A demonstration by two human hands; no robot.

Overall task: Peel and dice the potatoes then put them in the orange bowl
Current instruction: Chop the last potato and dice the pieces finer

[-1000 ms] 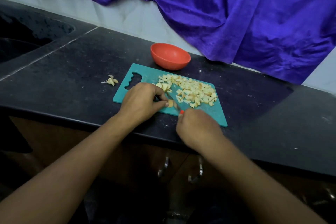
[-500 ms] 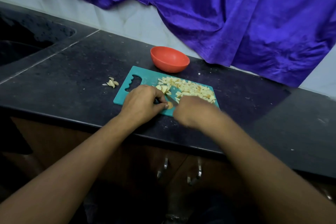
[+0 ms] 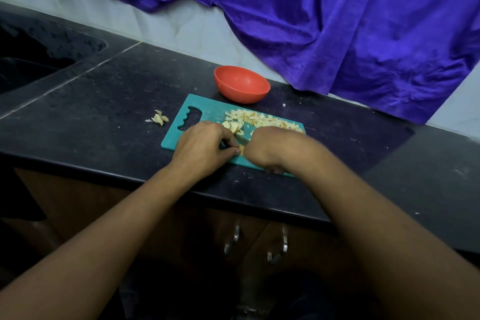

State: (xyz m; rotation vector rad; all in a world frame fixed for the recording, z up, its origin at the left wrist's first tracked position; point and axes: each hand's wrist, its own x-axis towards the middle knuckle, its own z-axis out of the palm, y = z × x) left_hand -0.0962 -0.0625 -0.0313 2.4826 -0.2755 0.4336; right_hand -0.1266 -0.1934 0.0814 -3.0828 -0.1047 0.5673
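Note:
A teal cutting board (image 3: 202, 112) lies on the black counter with a heap of diced potato (image 3: 259, 119) along its far side. My left hand (image 3: 202, 145) pinches a small potato piece (image 3: 242, 150) against the board's near part. My right hand (image 3: 270, 149) sits right beside it, curled round a knife whose blade (image 3: 244, 138) shows between the two hands; the handle is hidden under the hand. The orange bowl (image 3: 241, 84) stands empty just behind the board.
A small pile of potato peel (image 3: 159, 119) lies on the counter left of the board. A dark sink (image 3: 39, 60) is set in at the far left. Purple cloth (image 3: 337, 21) hangs over the back wall. Cabinet handles (image 3: 259, 244) show below the counter edge.
My right hand has moved forward and left over the board, covering part of the diced heap and coming up against my left hand. My left hand has stayed on the potato piece.

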